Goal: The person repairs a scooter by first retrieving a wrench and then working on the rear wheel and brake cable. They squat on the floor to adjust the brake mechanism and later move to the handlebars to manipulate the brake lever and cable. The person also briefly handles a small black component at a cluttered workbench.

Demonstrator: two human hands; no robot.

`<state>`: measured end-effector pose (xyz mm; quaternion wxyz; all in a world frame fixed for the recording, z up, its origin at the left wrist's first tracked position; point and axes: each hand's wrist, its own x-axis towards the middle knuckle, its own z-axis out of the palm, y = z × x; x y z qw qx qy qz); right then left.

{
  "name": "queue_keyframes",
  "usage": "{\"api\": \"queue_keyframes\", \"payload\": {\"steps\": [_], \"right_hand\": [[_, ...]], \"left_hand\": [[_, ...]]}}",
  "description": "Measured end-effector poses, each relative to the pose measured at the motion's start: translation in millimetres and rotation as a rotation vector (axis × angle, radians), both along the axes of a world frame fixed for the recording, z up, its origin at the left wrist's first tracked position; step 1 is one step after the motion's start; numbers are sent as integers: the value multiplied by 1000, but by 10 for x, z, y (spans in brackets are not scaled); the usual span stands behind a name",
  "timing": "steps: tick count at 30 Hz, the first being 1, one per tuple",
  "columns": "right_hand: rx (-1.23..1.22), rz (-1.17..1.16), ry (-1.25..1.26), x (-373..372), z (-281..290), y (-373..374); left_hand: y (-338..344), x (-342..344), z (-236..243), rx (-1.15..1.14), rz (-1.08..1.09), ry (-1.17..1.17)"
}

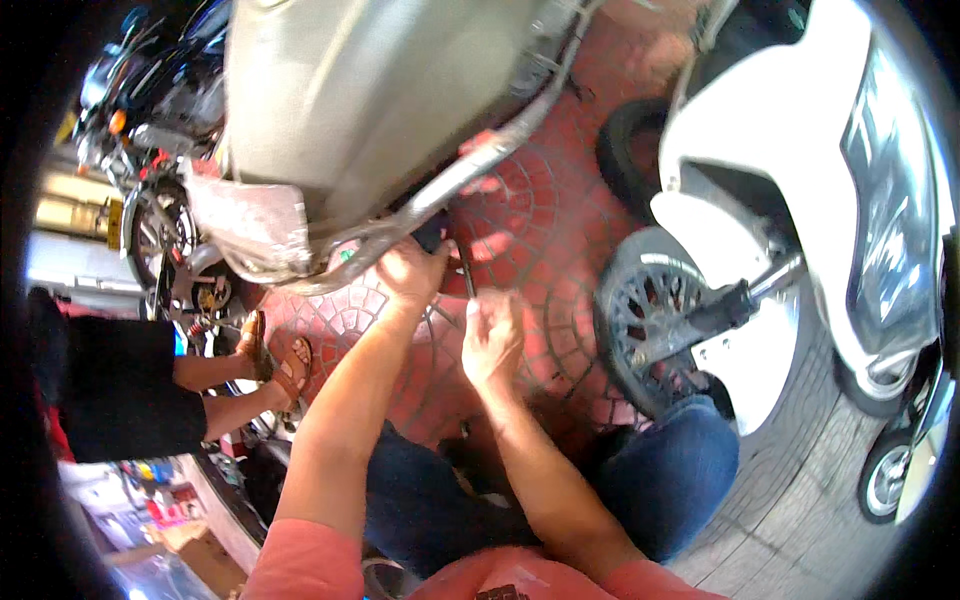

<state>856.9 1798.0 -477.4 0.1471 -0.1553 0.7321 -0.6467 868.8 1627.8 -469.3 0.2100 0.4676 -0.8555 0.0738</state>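
Note:
In front of me stands a beige scooter (370, 90), with a scuffed metal guard bar (460, 175) along its lower side. My left hand (408, 275) reaches in at that bar, its fingers curled close to a dark part (430, 232) under the body. What it grips is partly hidden and blurred. Lower and to the right, my right hand (493, 342) is closed on a thin dark rod-like tool (468, 274). The tool points up and away from me, its far end beside my left fingers. Its exact kind does not show.
A white scooter (720, 120) stands close on the right, its front wheel (650, 320) near my right knee (670, 480). At the left a person in sandals (290, 370) stands near parked motorcycles (160, 220). Red patterned paving (560, 300) lies underneath. A cardboard box (205, 560) sits lower left.

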Motion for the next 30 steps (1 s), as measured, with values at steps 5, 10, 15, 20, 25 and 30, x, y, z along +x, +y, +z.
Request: {"api": "queue_keyframes", "payload": {"steps": [5, 10, 15, 20, 25, 30], "right_hand": [[-317, -76, 828, -816, 1550, -314], [-12, 364, 1015, -837, 1611, -766], [52, 531, 1012, -966, 1720, -714], [122, 554, 1015, -948, 1685, -755], [36, 516, 993, -804, 1617, -1022], [18, 530, 980, -768, 1548, -1156]], "left_hand": [[-41, -39, -74, 231, -193, 548], [-119, 3, -46, 45, -148, 141], [-377, 289, 37, 45, -306, -64], [-1206, 891, 645, 239, -460, -378], [-2422, 1581, 24, 501, -411, 448], [-2663, 1703, 450, -151, -279, -224]]}}
